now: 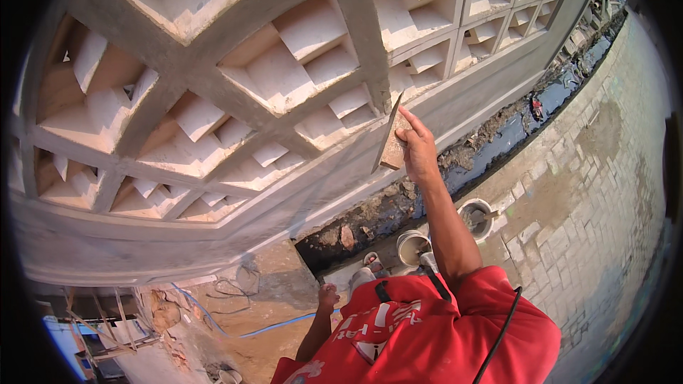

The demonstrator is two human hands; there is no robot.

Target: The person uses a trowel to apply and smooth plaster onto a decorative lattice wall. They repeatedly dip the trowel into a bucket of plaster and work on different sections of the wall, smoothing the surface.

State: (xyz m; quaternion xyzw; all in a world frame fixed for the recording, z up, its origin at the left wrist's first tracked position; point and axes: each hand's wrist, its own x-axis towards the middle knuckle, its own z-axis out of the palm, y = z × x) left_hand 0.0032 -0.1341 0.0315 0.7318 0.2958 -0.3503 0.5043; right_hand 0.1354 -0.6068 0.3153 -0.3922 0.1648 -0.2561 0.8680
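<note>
Head view: my right hand [418,148] is clasped around a plastering float [393,149], its thin blade tilted beside the lower frame of the lattice wall [192,60]; whether they touch, I can't tell. My left hand [328,297] hangs low beside my red shirt [434,334], too small to tell if it's clenched or holding anything. One bucket [400,247] stands left of my right forearm [447,224], a second bucket [472,202] right of it. Dark water [498,141] lies between wall and paving [558,270].
</note>
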